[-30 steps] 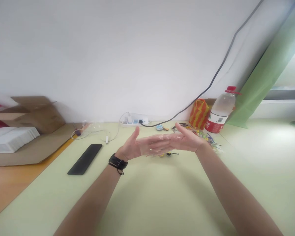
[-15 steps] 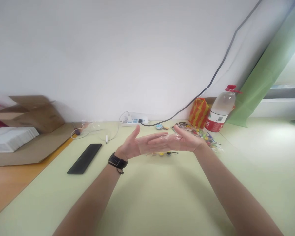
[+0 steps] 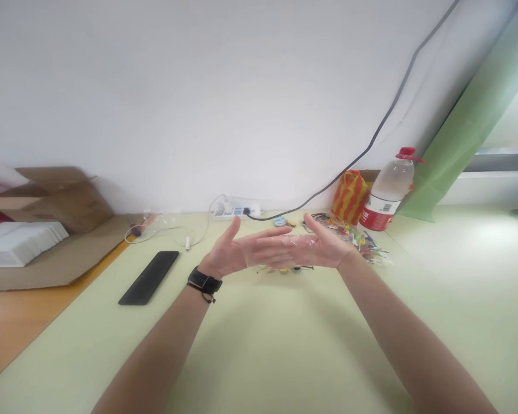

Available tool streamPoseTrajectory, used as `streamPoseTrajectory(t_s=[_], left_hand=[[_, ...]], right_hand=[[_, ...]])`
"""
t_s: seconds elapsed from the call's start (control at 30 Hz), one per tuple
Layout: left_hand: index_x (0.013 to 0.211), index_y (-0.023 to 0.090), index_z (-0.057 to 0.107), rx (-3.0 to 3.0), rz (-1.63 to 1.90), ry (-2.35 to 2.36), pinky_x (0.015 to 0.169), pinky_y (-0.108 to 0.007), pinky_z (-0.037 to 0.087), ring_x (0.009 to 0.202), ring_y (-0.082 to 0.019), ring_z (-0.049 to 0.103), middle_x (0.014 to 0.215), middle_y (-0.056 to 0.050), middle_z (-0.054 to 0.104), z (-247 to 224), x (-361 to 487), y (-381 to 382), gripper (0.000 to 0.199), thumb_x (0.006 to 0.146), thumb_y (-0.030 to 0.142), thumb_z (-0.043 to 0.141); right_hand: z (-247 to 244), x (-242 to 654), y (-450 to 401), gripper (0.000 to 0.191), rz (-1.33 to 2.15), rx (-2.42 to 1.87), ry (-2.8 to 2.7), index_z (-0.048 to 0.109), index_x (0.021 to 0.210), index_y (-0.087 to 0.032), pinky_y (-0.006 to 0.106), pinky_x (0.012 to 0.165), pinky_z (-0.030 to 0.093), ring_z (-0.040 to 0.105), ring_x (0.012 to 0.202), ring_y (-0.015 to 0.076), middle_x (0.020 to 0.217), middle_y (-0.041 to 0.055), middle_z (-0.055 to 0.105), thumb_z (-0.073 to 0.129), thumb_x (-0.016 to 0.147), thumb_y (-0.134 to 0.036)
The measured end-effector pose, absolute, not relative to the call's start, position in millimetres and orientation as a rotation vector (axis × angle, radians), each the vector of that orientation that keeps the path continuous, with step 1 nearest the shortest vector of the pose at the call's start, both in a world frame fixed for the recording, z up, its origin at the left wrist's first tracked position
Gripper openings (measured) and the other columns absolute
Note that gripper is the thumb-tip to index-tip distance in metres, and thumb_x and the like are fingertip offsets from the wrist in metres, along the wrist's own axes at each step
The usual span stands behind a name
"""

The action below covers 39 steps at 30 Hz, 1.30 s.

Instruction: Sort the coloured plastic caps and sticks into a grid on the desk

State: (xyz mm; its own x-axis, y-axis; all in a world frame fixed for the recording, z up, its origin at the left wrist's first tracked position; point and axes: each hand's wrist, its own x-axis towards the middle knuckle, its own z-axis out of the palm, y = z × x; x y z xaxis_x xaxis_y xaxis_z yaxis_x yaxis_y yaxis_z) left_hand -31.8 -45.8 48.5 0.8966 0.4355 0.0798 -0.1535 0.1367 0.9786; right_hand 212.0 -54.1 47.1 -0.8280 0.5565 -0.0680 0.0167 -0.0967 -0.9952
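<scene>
While the left hand (image 3: 231, 253) extends flat, thumb apart, clear plastic film (image 3: 301, 240) spans from it rightward to the right hand (image 3: 328, 246), likewise flat, thumb apart. Film probably light, limp, slippery; best gripped by its edges.

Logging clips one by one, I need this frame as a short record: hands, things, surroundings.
Left hand: thumb up, fingers in or behind clear plastic; dark watch at wrist
Right hand: thumb up, fingers overlapping the left's
Beneath hands: small coloured items, partly hidden, on green table
Right side: red-capped bottle, striped bag
Left side: black slab, cardboard box
</scene>
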Motion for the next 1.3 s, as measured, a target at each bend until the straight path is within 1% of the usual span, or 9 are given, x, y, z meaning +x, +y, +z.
streamPoseTrajectory(t_s=[0.17,0.37,0.6,0.7,0.83,0.93,1.1,1.23,1.3], left_hand=[[0.157,0.022,0.043,1.448,0.397,0.276,0.122,-0.051,0.026,0.153,-0.038,0.029,0.161,-0.01,0.043,52.3,-35.0,-45.1,0.108,0.08,0.095,0.02],[0.157,0.023,0.044,1.464,0.36,0.272,0.123,-0.047,0.026,0.155,-0.035,0.026,0.161,-0.006,0.042,59.5,-33.9,-51.9,0.106,0.081,0.094,0.023],[0.157,0.022,0.043,1.462,0.375,0.263,0.12,-0.051,0.03,0.152,-0.038,0.032,0.161,-0.011,0.043,60.3,-35.1,-50.4,0.105,0.084,0.092,0.017],[0.152,0.021,0.05,1.563,0.556,0.367,0.117,-0.052,0.035,0.146,-0.039,0.042,0.159,-0.014,0.046,61.5,-38.6,-43.4,0.092,0.093,0.083,0.018],[0.137,0.019,0.062,1.922,1.137,0.775,0.113,-0.05,0.04,0.13,-0.034,0.059,0.141,-0.016,0.063,65.9,-44.3,-37.2,0.064,0.102,0.065,0.035],[0.138,0.023,0.06,2.285,1.241,0.969,0.113,-0.047,0.042,0.13,-0.031,0.058,0.139,-0.011,0.064,68.8,-39.5,-45.6,0.052,0.097,0.054,0.059],[0.147,0.027,0.051,2.697,1.036,0.877,0.116,-0.05,0.04,0.141,-0.033,0.045,0.144,-0.01,0.06,61.4,-13.5,-63.6,0.068,0.087,0.051,0.073],[0.154,0.024,0.043,2.866,0.909,0.788,0.12,-0.053,0.035,0.149,-0.037,0.032,0.146,-0.012,0.058,47.9,-1.3,-61.5,0.088,0.08,0.056,0.079],[0.154,0.024,0.043,2.954,0.893,0.795,0.122,-0.055,0.029,0.151,-0.039,0.026,0.153,-0.012,0.052,42.4,0.5,-59.0,0.088,0.08,0.055,0.079]], right_hand=[[35.0,213.5,-47.5,0.101,1.971,-0.59,-1.828,0.07,0.127,-0.02,0.045,0.11,0.043,0.052,0.139,0.0312,0.135,0.0143,0.067,0.011,0.085,-0.091],[31.5,209.6,-52.0,0.11,1.909,-0.492,-1.834,0.062,0.137,-0.018,0.049,0.115,0.036,0.037,0.149,0.0316,0.141,0.0176,0.062,0.017,0.076,-0.099],[53.0,204.2,-64.6,0.114,2.024,-0.38,-1.887,0.056,0.146,-0.022,0.049,0.114,0.037,0.043,0.146,0.0358,0.155,0.0139,0.051,0.022,0.071,-0.102],[54.8,208.3,-61.8,0.109,1.998,-0.382,-1.902,0.053,0.149,-0.024,0.049,0.114,0.037,0.043,0.146,0.0352,0.157,0.0125,0.048,0.025,0.076,-0.099],[44.1,216.7,-48.7,0.109,1.901,-0.279,-1.952,0.036,0.159,-0.028,0.052,0.119,0.03,0.033,0.152,0.0352,0.166,0.0106,0.034,0.035,0.076,-0.098],[31.3,217.4,-39.0,0.108,1.907,-0.283,-1.892,0.029,0.162,-0.031,0.054,0.121,0.024,0.029,0.153,0.0358,0.169,0.0091,0.028,0.03,0.077,-0.098],[16.8,210.5,-32.8,0.102,1.967,-0.301,-1.728,0.042,0.156,-0.028,0.054,0.122,0.025,0.032,0.152,0.0348,0.165,0.011,0.037,0.027,0.08,-0.096],[15.4,205.4,-33.5,0.097,2.025,-0.259,-1.612,0.061,0.137,-0.024,0.053,0.12,0.029,0.044,0.144,0.0335,0.152,0.013,0.054,0.026,0.082,-0.095],[16.6,202.8,-35.1,0.091,2.034,-0.241,-1.545,0.065,0.131,-0.024,0.053,0.118,0.032,0.05,0.138,0.0325,0.146,0.0129,0.059,0.028,0.084,-0.093]])
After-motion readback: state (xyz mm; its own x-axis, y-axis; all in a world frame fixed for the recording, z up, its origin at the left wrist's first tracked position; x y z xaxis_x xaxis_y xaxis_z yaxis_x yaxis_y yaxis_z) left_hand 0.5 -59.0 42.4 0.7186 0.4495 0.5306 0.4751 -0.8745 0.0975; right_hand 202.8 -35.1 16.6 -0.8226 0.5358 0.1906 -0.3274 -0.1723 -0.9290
